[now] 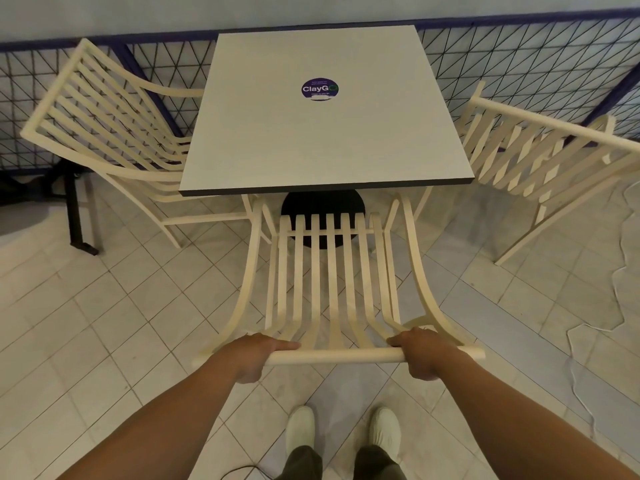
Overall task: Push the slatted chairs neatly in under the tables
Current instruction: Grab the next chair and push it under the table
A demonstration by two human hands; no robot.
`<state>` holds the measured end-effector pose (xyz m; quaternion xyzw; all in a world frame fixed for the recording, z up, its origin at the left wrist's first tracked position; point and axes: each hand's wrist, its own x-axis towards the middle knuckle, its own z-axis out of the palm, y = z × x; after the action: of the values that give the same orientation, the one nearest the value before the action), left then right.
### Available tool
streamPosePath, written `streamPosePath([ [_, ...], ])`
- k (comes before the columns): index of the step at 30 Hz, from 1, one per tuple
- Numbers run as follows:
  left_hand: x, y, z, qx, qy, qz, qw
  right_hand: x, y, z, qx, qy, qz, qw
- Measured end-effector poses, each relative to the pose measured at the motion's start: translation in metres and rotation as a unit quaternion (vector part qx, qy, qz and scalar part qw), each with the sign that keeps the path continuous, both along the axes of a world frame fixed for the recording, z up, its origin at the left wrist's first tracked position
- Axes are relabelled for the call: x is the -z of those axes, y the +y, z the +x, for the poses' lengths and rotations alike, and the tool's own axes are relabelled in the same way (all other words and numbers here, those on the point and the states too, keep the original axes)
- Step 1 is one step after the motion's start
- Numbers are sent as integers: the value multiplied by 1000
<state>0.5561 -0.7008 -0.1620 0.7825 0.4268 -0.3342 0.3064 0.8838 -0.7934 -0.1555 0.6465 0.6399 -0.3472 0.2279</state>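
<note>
1. The square table (pixel 325 112) stands against a wire fence (pixel 519 64).
2. The near slatted chair (pixel 332 282) faces the table's front edge, with its seat front just under it.
3. Two more chairs, the left chair (pixel 104 126) and the right chair (pixel 540 157), stand at the table's sides.
4. The left hand (pixel 258 355) and the right hand (pixel 424 351) both grip the near chair's top rail.
5. A round purple sticker (pixel 319 89) lies on the tabletop.

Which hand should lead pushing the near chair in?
Neither clearly: left hand and right hand both grip the top rail of the cream slatted chair, evenly spaced. It sits roughly centred on the square white table, so an even two-handed push probably suits.
</note>
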Motion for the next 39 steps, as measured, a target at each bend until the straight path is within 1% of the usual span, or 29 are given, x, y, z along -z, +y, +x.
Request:
streamPosePath([
  [15, -4, -12, 2, -5, -10, 5, 1000, 4, -14, 1, -8, -8, -8, 1000],
  [20, -3, -16, 2, -3, 1, 6, 1000, 4, -16, 3, -9, -7, -11, 1000],
  [29, -8, -17, 5, -26, 17, -32, 999, -1, -15, 6, -3, 13, -27, 1000],
  [33, -14, -17, 12, -28, 8, -47, 998, -12, -15, 4, 2, 31, -20, 999],
  [37, -26, -21, 28, -27, -23, -28, 999, -25, -11, -2, 30, 32, -1, 999],
  [39, -34, -22, 33, -16, -25, -20, 999, -29, -10, -5, 33, 27, -2, 999],
])
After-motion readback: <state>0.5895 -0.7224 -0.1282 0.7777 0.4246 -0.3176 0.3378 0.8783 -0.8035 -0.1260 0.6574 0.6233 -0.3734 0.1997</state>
